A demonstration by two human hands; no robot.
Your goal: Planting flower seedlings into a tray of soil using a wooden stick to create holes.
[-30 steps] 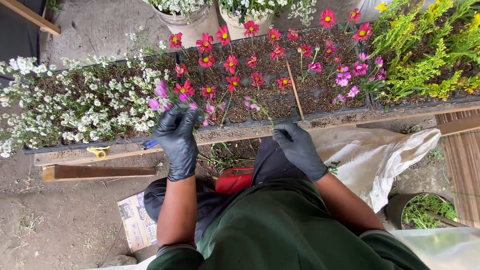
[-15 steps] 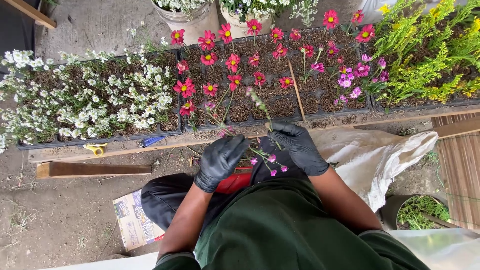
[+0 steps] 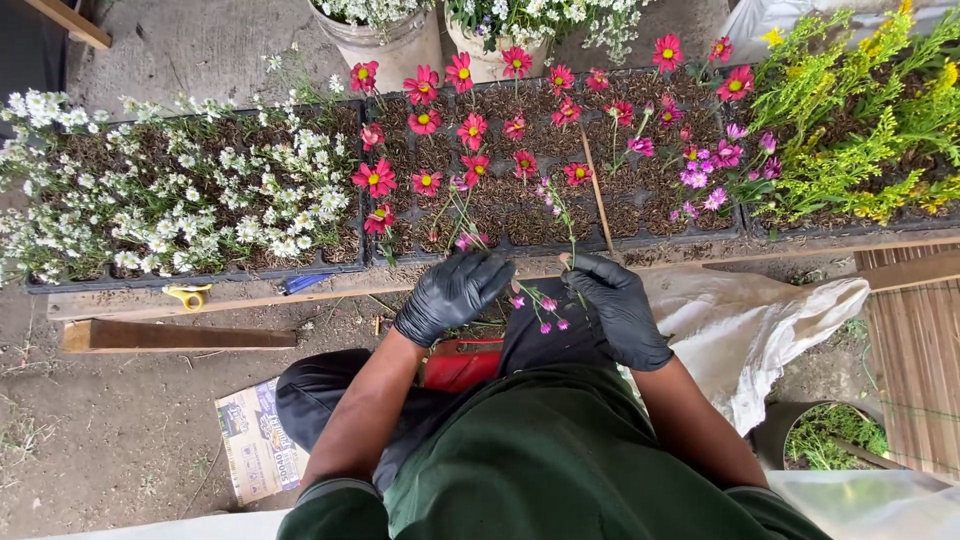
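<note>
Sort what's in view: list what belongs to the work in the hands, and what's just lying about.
In hand:
- left hand in a black glove, gripping thin green flower stems
- right hand in a black glove, pinching a small-budded pink sprig
- black seedling tray of red daisy-like flowers

Lying about:
- yellow-handled scissors
- wooden plank
- printed paper packet
- white cloth sack

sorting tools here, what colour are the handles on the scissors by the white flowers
Yellow: the scissors lie on the wooden plank, clearest in the head view.

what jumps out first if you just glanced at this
Two black-gloved hands meet at the centre: the left hand and right hand grip thin stems with small pink flowers. Behind them, red daisy-like blooms fill the middle tray, with white flowers left and yellow-green sprays right.
</note>
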